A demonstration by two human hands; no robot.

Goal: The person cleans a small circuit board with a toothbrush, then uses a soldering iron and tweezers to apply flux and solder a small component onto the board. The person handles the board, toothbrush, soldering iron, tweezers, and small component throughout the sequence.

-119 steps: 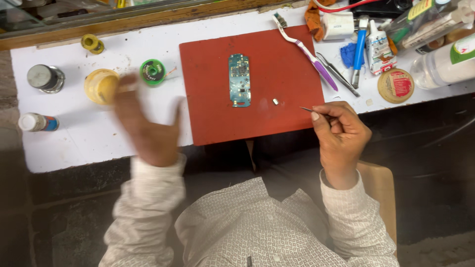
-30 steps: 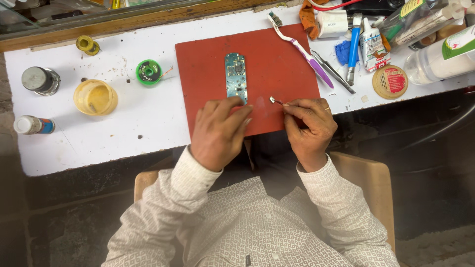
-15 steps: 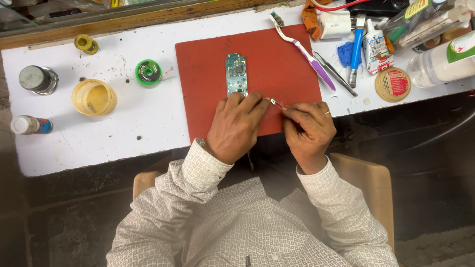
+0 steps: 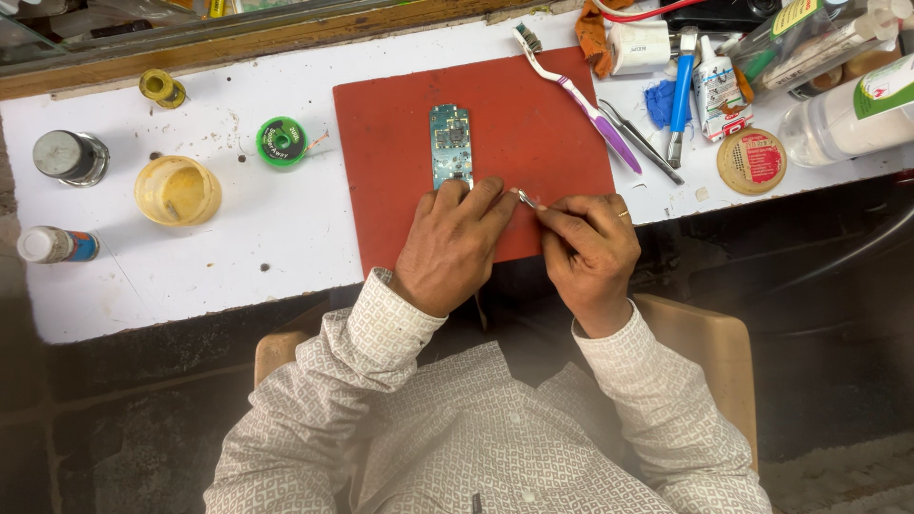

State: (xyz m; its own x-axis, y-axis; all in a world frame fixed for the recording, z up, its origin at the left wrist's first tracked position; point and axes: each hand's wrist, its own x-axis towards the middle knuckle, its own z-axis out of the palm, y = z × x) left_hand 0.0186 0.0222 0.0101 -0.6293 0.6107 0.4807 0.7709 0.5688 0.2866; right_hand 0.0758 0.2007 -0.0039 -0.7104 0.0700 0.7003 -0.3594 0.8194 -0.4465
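A small green circuit board [image 4: 450, 143] lies upright on a red mat [image 4: 400, 152] on the white bench. My left hand [image 4: 452, 246] rests on the mat with its fingertips against the board's near end. My right hand [image 4: 590, 252] pinches a thin metal tool, probably tweezers [image 4: 526, 199], whose tip meets my left fingertips just right of the board. A tiny pale part seems to sit at that tip, too small to identify.
A yellow pot [image 4: 177, 190], green wick spool [image 4: 283, 141], metal-capped jar [image 4: 70, 157] and small bottle [image 4: 55, 245] stand on the left. A toothbrush [image 4: 581, 95], spare tweezers [image 4: 640, 141], blue tool [image 4: 681, 100], glue tube [image 4: 716, 86], round tin [image 4: 752, 161] and bottles crowd the right.
My left hand came from the yellow pot at the left to the board's near end. My right hand moved left across the mat with the tool, closing against my left fingertips.
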